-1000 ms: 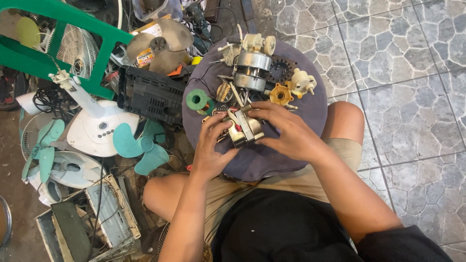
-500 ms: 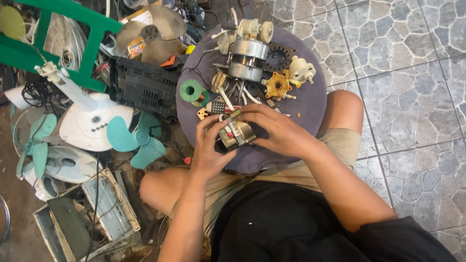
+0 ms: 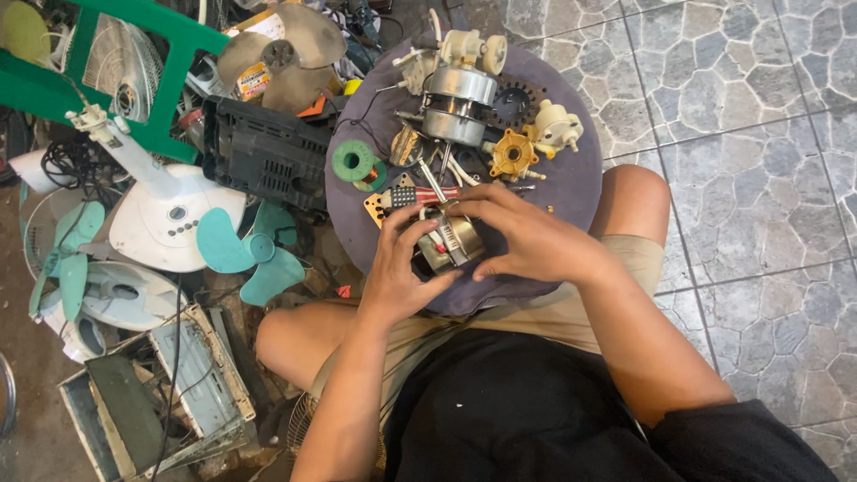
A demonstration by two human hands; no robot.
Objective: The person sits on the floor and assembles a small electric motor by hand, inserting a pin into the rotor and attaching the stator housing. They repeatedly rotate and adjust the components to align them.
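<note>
Both hands hold a small metal fan motor part (image 3: 449, 241) over the near edge of a round dark purple stool top (image 3: 580, 178). My left hand (image 3: 402, 272) grips it from the left and below. My right hand (image 3: 522, 236) covers it from the right, fingertips on its top. Just beyond it lie a red and white wire bundle (image 3: 415, 195), a green spool of copper wire (image 3: 353, 162), a silver fan motor (image 3: 457, 107), a yellow plastic gear piece (image 3: 512, 155) and a cream plastic part (image 3: 555, 127).
To the left on the floor lie a black plastic housing (image 3: 263, 156), a teal fan blade (image 3: 245, 250), a white fan base (image 3: 165, 223), a green plastic chair (image 3: 107, 71) and open metal boxes (image 3: 161, 402). Grey stone tiles (image 3: 759, 178) cover the floor at right.
The camera view has shifted slightly. Both hands have stayed on the motor part, turning it a little and drawing it closer to the stool's near edge.
</note>
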